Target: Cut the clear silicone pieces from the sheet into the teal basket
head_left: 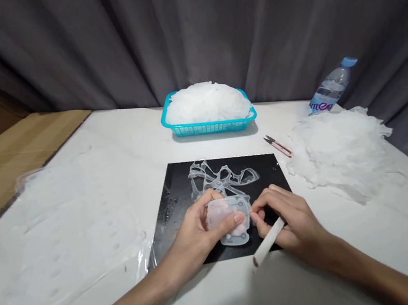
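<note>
My left hand point(197, 230) is closed on a small translucent silicone piece point(228, 217), held just above a black mat point(179, 188). My right hand point(287, 222) pinches the piece's right edge with thumb and forefinger and also grips a white pen-like tool point(269, 242) that points down toward me. A strip of trimmed translucent scrap point(224, 175) trails from the piece across the mat behind my hands.
A teal basket point(209, 126) heaped with translucent pieces stands at the back. Small pink snips point(278, 145) lie right of the mat. A pile of scrap point(340, 152) and a water bottle point(330, 87) are at right. Clear plastic sheeting point(64, 235) covers the left.
</note>
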### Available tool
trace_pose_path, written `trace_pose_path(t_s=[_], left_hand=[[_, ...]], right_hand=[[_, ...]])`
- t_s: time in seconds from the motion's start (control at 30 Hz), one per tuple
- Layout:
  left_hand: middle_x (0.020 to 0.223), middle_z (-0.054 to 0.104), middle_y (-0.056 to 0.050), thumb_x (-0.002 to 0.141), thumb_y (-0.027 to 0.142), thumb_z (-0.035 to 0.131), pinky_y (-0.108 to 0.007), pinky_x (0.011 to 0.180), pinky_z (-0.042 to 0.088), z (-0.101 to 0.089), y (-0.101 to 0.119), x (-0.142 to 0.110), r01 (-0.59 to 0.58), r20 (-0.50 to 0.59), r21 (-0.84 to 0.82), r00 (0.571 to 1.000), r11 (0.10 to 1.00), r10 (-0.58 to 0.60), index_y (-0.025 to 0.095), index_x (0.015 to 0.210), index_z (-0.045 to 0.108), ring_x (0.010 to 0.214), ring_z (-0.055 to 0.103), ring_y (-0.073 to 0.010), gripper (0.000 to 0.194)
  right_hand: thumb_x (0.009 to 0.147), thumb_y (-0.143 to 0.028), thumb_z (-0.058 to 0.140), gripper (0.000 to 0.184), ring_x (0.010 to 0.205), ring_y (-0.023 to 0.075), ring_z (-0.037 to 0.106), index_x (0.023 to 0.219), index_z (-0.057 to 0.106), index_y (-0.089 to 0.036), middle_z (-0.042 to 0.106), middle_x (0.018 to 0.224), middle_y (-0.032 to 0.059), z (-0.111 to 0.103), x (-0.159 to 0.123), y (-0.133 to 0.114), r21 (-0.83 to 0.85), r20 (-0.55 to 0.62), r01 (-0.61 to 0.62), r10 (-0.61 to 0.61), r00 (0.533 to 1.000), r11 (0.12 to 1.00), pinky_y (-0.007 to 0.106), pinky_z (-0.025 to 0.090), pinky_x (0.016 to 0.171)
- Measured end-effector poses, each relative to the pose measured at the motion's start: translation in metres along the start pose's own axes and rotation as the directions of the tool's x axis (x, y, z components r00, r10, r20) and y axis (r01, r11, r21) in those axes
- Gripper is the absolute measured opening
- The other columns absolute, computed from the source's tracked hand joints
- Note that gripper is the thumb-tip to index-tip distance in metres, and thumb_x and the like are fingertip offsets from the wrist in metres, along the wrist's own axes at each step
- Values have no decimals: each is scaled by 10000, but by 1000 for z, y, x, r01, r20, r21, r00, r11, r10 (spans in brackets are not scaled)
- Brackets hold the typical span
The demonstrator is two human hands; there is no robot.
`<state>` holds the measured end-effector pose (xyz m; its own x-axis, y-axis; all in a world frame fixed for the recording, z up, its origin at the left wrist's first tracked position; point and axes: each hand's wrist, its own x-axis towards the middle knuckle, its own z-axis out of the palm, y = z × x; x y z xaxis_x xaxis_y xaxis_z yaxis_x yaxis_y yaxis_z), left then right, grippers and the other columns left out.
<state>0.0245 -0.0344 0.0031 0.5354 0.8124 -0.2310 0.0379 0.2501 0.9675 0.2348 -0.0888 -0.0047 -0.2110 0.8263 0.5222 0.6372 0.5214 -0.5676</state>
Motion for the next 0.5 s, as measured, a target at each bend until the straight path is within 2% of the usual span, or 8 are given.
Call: trace_pose_path(t_s=[0.13,0.23,0.33,0.5], left_hand=[[750,596,48,874,436,837,-199,617,411,0,0,1,11,16,-7,1000,1000,-11,188,902,528,693,522,-104,397],[748,607,47,873,423,838,-206,617,440,2,2,0,41,69,-43,997,998,-38,192,905,520,681,553,-108,394],[770,623,37,888,423,822,-234,646,485,3,5,-2,76,142,-45,987,996,-69,197,932,525,696,596,-127,377],[824,553,43,886,408,823,-218,642,442,-1,4,-2,3,126,77,992,997,-12,188,1000,597,715,531,-110,335]], right_hand=[[947,-63,589,159,676,144,531,865,568,-198,579,731,-6,3,0,2,-79,-15,26,-27,1000,997,285,409,645],[952,-59,562,151,684,147,552,881,577,-191,578,746,2,2,1,9,-117,4,26,-26,1000,993,286,425,656],[955,-78,578,124,726,140,580,911,597,-192,587,790,1,-4,3,17,15,69,-55,54,996,998,272,439,682],[968,-137,612,95,761,129,565,915,635,-213,603,823,-13,-16,5,20,212,225,-213,165,960,954,261,414,690]])
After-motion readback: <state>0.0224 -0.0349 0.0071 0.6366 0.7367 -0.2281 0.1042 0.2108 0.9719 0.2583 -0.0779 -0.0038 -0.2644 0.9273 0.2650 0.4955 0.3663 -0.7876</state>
